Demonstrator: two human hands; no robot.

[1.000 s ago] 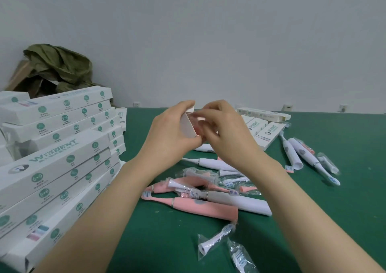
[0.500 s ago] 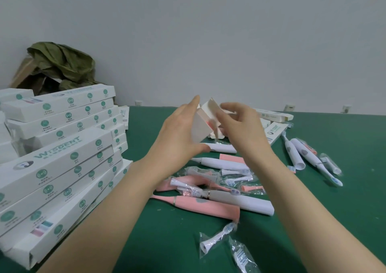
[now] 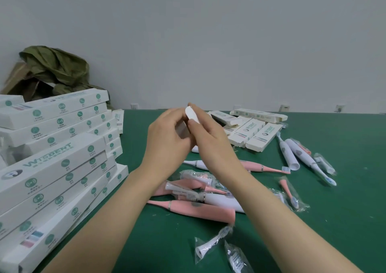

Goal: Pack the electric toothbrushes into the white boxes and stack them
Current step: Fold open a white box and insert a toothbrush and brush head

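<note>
- Holds a white box (image 3: 192, 115) up in mid-air, end-on to the camera, over the middle of the green surface (image 3: 344, 220).
- Wraps the left grip (image 3: 167, 135) round the box's body from the left, fingers curled over it.
- Pinches the box's rounded end with the right grip (image 3: 208, 139), forefinger on top and thumb pressing just below.
- Shows only a sliver of the box between the two grips; cannot tell what sits inside.
- Lying under the forearms, crossed over one another: pink brushes (image 3: 200, 210) and a white brush (image 3: 221, 201), tangled with clear wrappers.
- Nearest the camera, just apart from that heap: two bagged heads (image 3: 211, 245), white, in crinkled plastic.
- Off to the right, side by side, well apart from the grips: right-hand brushes (image 3: 289, 157), white, bristle ends pointing opposite ways, with one more pink bagged head near them.
- Behind the right grip, flat on the surface: loose boxes (image 3: 250, 130), fanned out, a few with end flaps open.
- Piled high at the left edge: the stack (image 3: 54, 168), many white boxes with green round marks, layers slewed and not square to each other.
- Heaped behind the stack, against the grey wall (image 3: 208, 43): a crumpled olive cloth (image 3: 54, 70).
</note>
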